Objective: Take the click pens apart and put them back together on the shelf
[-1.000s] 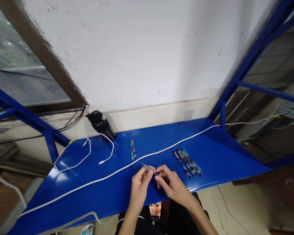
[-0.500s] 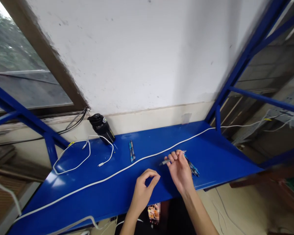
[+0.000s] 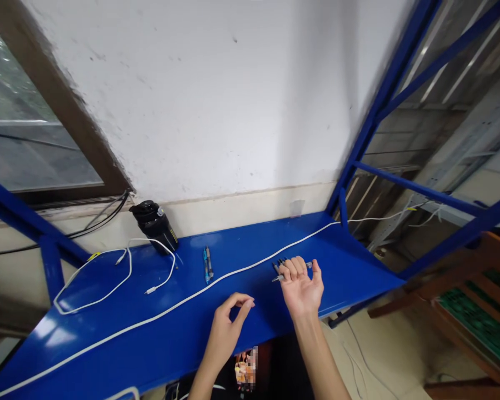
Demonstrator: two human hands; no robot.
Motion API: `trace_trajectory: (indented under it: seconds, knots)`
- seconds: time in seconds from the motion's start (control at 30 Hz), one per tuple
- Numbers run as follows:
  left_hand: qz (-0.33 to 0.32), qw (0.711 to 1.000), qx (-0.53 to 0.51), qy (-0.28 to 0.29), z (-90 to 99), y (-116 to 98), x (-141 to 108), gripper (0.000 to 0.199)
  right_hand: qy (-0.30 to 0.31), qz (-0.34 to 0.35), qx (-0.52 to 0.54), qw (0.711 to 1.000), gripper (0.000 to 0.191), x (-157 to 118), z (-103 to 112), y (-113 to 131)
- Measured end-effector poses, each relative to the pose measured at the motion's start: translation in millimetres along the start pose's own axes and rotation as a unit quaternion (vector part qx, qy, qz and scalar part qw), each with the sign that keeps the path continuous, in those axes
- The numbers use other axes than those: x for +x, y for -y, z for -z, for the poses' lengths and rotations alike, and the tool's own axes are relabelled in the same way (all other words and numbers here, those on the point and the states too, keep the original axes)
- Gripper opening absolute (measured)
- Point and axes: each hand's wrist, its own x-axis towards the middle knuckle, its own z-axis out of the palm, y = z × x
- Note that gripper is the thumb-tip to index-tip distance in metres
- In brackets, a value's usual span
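My right hand [image 3: 302,283] is raised over the blue tabletop [image 3: 150,344], palm toward me, fingers curled round a grey pen [image 3: 277,278]. One end of that pen shows left of the fingers, the other near the thumb. More dark pens [image 3: 276,267] are partly visible behind this hand, mostly hidden by it. To its left, my left hand [image 3: 229,322] hovers near the table's front edge, thumb and forefinger brought together in a loop with nothing visible between them. Farther back lie a blue pen [image 3: 205,265] and a grey pen [image 3: 209,262], side by side.
A white cable [image 3: 229,275] crosses the table diagonally, beyond both hands. At the back left stands a black bottle [image 3: 155,228] beside a looped charging cable [image 3: 127,278]. Blue frame bars [image 3: 366,116] rise at both ends, and a wooden chair [image 3: 462,300] is at right.
The view has swung to the right. My right hand has turned its palm more toward me and its thumb now stands apart, with the pen still held. The left hand keeps its pinch.
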Motion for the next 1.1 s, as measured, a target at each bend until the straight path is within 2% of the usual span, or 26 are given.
trace_trajectory:
  seconds: [0.23, 0.5, 0.6, 0.73, 0.8, 0.87, 0.9, 1.0, 1.1]
  knots:
    - [-0.011, 1.0, -0.002, -0.007, -0.9, 2.1, 0.0, 0.035, -0.005, 0.044, -0.141, 0.989, 0.055, -4.1, 1.8, 1.5]
    - [-0.014, 1.0, -0.004, -0.008, -0.6, 2.3, -1.2, 0.035, -0.005, 0.035, -0.102, 0.994, 0.051, -7.7, -0.6, 3.6]
    - [-0.016, 1.0, -0.004, -0.01, -1.1, 0.2, -1.6, 0.036, 0.019, 0.013, -0.127, 0.992, 0.05, -4.6, -1.0, -2.6]
    - [-0.016, 1.0, -0.005, -0.013, -1.9, -3.2, -2.0, 0.034, 0.056, -0.004, -0.248, 0.967, 0.05, 9.5, 1.3, -24.2]
    - [-0.015, 1.0, -0.008, -0.014, -1.9, -4.1, -2.4, 0.033, 0.098, 0.022, -0.377, 0.921, 0.059, 20.8, 4.0, -40.2]
    - [-0.016, 1.0, -0.011, -0.017, -1.5, -4.1, -2.7, 0.033, 0.17, 0.062, -0.533, 0.827, 0.068, 33.9, 6.6, -58.1]
    - [-0.017, 1.0, -0.012, -0.02, -1.2, -3.7, -2.8, 0.034, 0.201, 0.069, -0.578, 0.788, 0.066, 40.5, 7.7, -67.2]
    - [-0.016, 0.999, -0.017, -0.028, -0.6, -1.4, -2.9, 0.034, 0.268, 0.07, -0.649, 0.709, 0.05, 58.0, 10.3, -93.8]
    - [-0.013, 0.999, -0.021, -0.032, -0.6, 0.3, -2.9, 0.033, 0.324, 0.066, -0.716, 0.614, 0.038, 67.5, 13.3, -116.8]
